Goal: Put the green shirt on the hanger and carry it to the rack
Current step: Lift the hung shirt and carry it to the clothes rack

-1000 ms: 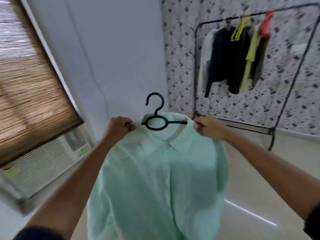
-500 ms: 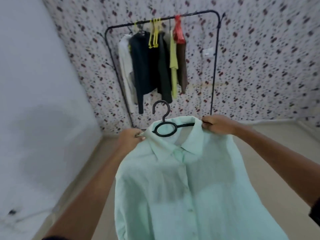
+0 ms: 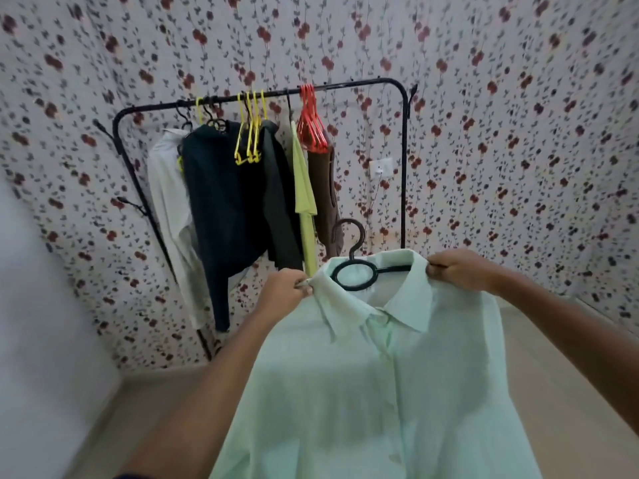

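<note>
Two bare forearms, left hand and right hand both ungloved, no rings or watch visible. Dark sleeve edge just shows at 7 o'clock on left arm.

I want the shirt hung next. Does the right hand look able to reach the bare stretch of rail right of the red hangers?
Probably not yet: the right hand grips the green shirt at its shoulder, well below the rack. Nothing blocks that bare stretch.
</note>
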